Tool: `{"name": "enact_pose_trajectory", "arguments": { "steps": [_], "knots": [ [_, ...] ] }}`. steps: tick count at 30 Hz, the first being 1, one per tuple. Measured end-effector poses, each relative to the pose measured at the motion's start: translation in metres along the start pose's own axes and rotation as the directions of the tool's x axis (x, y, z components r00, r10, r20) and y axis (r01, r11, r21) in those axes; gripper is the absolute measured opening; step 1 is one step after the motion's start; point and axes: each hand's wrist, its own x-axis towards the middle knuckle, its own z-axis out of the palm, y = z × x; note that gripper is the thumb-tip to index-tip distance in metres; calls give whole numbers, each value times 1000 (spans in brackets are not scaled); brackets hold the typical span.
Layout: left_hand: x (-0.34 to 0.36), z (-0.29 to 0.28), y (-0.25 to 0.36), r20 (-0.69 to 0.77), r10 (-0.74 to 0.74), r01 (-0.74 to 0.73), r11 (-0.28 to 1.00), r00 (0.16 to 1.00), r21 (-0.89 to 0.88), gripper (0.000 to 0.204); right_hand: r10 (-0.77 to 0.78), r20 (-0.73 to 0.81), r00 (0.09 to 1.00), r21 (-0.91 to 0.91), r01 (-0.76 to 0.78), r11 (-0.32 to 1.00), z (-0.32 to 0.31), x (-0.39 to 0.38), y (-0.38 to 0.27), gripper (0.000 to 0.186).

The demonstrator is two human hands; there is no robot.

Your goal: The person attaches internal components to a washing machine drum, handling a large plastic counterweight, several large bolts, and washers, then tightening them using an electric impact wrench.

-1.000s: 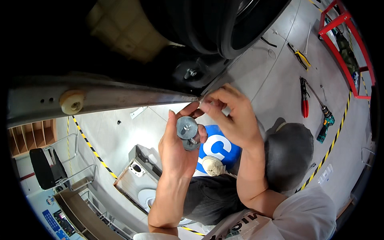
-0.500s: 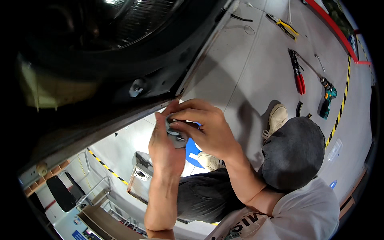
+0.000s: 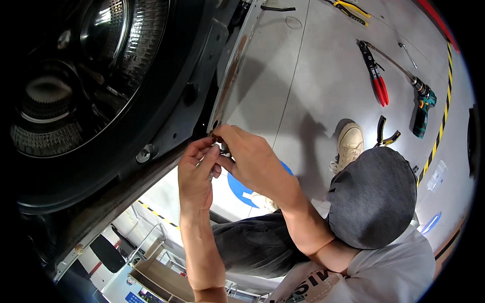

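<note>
My left hand (image 3: 196,177) is raised at the lower edge of a dark machine frame (image 3: 222,101), its fingertips pinched together. Close against it, my right hand (image 3: 257,161) has its fingers bent inward, the tips meeting those of the left. Between them shows a sliver of a small part, pale and dark, mostly covered by the fingers. Its kind cannot be made out. Left of my hands, a bolt with a washer (image 3: 144,154) sits on the black machine panel, below a round opening with a shiny ridged metal drum (image 3: 144,35).
On the grey floor at right lie red-handled pliers (image 3: 380,86), a green cordless drill (image 3: 423,108) with a long flexible shaft, yellow-handled pliers (image 3: 353,15), a small wrench (image 3: 408,54) and another open pair of pliers (image 3: 386,136). My bent knee (image 3: 374,197) and shoe (image 3: 349,144) are close by.
The view has shifted, showing more of the drum. A grey piece with a screw, earlier visible in my left hand, no longer shows. My fingertips have drawn together by the frame edge.
</note>
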Motion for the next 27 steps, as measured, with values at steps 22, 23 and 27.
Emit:
{"name": "enact_pose_trajectory", "arguments": {
  "steps": [22,23,27],
  "knots": [
    [23,32,11,-139,165,-129,962,976,239,17,198,354,914,809,-406,425,-7,24,72,23],
    [24,34,10,-137,174,-139,963,975,233,17,200,347,916,807,-401,434,-7,24,72,23],
    [28,36,6,-128,209,-170,950,969,262,18,203,300,932,811,-361,461,-7,25,73,23]
  ]
}}
